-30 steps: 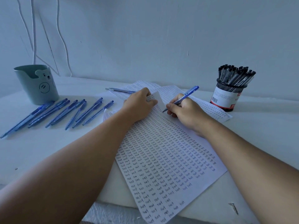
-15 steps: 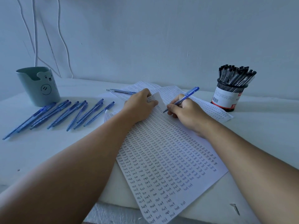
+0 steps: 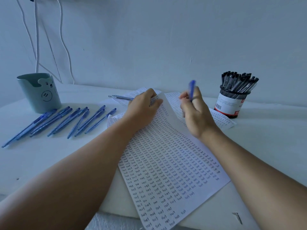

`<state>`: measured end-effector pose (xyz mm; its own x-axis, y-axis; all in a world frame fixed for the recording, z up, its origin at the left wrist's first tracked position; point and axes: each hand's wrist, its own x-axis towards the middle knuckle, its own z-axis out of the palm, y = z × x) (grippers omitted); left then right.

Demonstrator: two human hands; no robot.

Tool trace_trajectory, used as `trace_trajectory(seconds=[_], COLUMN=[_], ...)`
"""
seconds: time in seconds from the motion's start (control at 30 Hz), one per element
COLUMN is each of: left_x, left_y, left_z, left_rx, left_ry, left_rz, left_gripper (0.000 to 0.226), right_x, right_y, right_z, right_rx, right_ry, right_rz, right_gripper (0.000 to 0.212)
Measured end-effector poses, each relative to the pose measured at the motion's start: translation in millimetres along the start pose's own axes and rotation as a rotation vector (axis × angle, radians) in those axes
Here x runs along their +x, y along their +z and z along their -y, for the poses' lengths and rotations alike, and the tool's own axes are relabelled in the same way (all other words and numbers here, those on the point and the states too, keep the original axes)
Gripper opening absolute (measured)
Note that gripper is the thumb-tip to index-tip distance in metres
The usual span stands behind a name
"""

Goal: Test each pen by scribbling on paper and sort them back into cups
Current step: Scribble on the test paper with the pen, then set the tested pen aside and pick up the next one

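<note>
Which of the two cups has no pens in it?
The green bear cup on the left looks empty; the mesh cup on the right is full of black pens.

Your right hand (image 3: pixel 195 112) has lifted off the paper (image 3: pixel 167 165) and swung the blue pen (image 3: pixel 192 90) from a low slant, tip on the sheet, to nearly upright in your curled fingers. Under your left hand (image 3: pixel 143 107), the sheet's top corner has curled up higher between your hands.
</note>
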<state>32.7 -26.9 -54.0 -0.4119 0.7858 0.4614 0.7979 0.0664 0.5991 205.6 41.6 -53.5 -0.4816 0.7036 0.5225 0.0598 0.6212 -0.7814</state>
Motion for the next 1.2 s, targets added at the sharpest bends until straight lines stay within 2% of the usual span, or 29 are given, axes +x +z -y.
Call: trace_trajectory(seconds=[0.17,0.57,0.67,0.7,0.77,0.93,1.0,1.1,1.2], left_x=[0.9,3.0,2.5,2.2,1.9,-0.9,-0.2,4.0,15.5], left_y=[1.9,5.5,3.1,1.3,-4.1,-14.4,-13.0,-19.9,-38.7], left_z=[0.2,7.2,2.7,-0.9,-9.6,-26.3,-28.0,-28.0,-18.2], left_rx=[0.020,0.034,0.087,0.078,-0.001,-0.363,-0.529,-0.811,-0.857], left_ry=[0.016,-0.019,-0.043,-0.052,-0.072,-0.107,-0.165,-0.303,-0.401], left_rz=[-0.004,0.057,0.012,-0.023,-0.072,-0.013,-0.037,-0.182,-0.317], left_gripper=[0.021,0.021,0.008,0.010,0.010,0.040,0.035,0.026,0.019], right_x=[-2.9,7.4,6.8,6.3,5.9,5.1,5.6,6.8,6.4], right_y=[-0.2,5.2,5.4,5.4,5.1,8.7,12.7,18.7,23.2], right_z=[-2.1,-20.3,-17.6,-16.7,-14.4,-4.1,1.1,6.9,9.1], right_rx=[-0.202,-0.455,-0.478,-0.468,-0.433,-0.388,-0.406,-0.493,-0.483], right_ry=[-0.072,-0.191,-0.160,-0.145,-0.118,-0.091,-0.096,-0.048,0.058], right_rz=[0.141,0.067,0.066,0.056,0.028,0.013,0.042,0.107,0.206], right_gripper=[0.026,0.024,0.027,0.031,0.035,0.034,0.042,0.070,0.085])
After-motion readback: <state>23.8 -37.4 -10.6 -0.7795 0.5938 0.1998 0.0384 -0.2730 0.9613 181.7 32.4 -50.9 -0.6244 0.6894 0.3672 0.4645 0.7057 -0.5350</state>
